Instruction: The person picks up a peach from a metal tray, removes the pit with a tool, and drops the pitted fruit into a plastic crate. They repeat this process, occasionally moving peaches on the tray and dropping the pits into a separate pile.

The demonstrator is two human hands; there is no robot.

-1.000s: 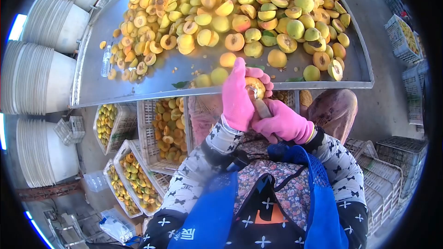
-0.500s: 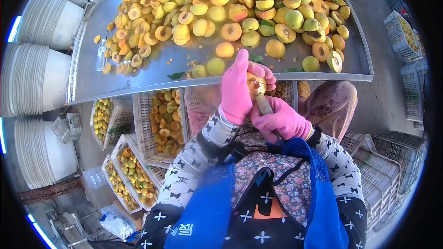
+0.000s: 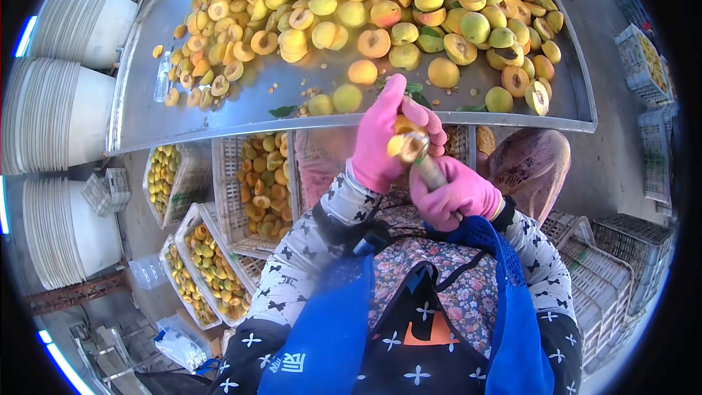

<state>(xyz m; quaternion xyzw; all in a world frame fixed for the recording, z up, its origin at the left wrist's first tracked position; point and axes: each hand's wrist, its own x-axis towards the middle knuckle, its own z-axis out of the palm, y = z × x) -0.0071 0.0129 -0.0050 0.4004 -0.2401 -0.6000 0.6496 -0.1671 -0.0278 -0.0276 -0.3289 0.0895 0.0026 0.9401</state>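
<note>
My left hand (image 3: pixel 382 139), in a pink glove, is closed around a yellow peach half (image 3: pixel 401 128), its cut face turned toward me. In my right hand (image 3: pixel 455 194), also pink-gloved, is a pitting knife (image 3: pixel 433 174) with a pale, thick handle. Its curved metal end sits in the middle of the fruit, where the stone lies. Both hands are just over the near edge of a metal table (image 3: pixel 241 113). Beyond my fingers, whole peaches (image 3: pixel 347 99) and cut halves (image 3: pixel 374 44) are spread and heaped on it.
Below the table edge stands a crate of peach halves (image 3: pixel 262 183); more filled crates (image 3: pixel 212 263) are at the left. Stacked white tubs (image 3: pixel 62 113) line the far left. Plastic crates (image 3: pixel 596 278) stand at the right. A clear bottle (image 3: pixel 162 77) lies on the table.
The metal end of the pitting knife has levered up in the peach half, and the fruit's cut part has opened out. My right hand has shifted slightly right and down.
</note>
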